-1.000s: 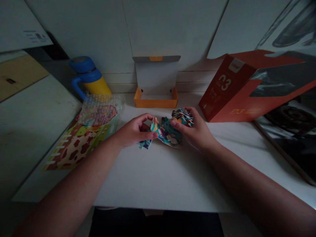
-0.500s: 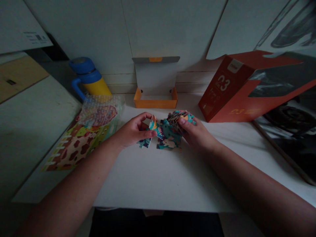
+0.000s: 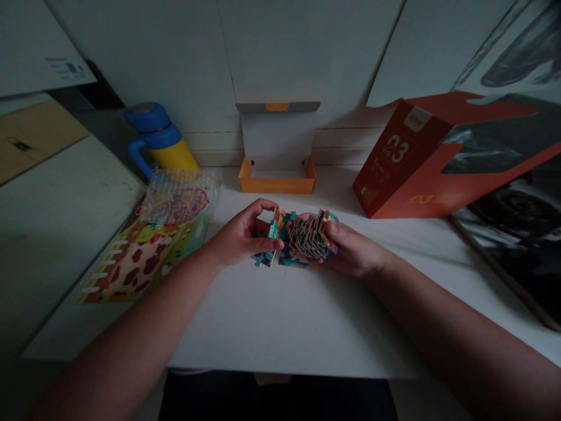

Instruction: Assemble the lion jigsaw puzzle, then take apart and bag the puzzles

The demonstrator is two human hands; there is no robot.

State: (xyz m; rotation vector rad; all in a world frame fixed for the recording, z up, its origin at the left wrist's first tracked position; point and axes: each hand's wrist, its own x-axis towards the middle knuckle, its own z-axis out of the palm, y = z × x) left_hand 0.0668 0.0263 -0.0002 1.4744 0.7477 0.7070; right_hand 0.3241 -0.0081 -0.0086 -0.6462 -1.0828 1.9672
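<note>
Several colourful jigsaw puzzle pieces (image 3: 276, 227) are pinched between the thumb and fingers of my left hand (image 3: 245, 237), tilted nearly edge-on. A thick stack of puzzle pieces (image 3: 309, 237) is gripped in my right hand (image 3: 353, 245), its brown cardboard edges facing left. The two hands are close together, with a small gap between their pieces. Below them, joined puzzle pieces with teal artwork (image 3: 291, 257) lie on the white table (image 3: 272, 316), partly covered by the stack.
Behind the hands stands an open orange box (image 3: 277, 185) with its lid up. To the left are a blue and yellow jug (image 3: 169, 140), bubble wrap (image 3: 179, 199) and a cow-print picture sheet (image 3: 135, 257). A large red-orange box (image 3: 403, 164) leans at the right, by a dark device (image 3: 521, 245).
My right hand has turned the stack so its layered edges now face left, lower over the joined pieces. The pieces in my left hand have tipped more edge-on.
</note>
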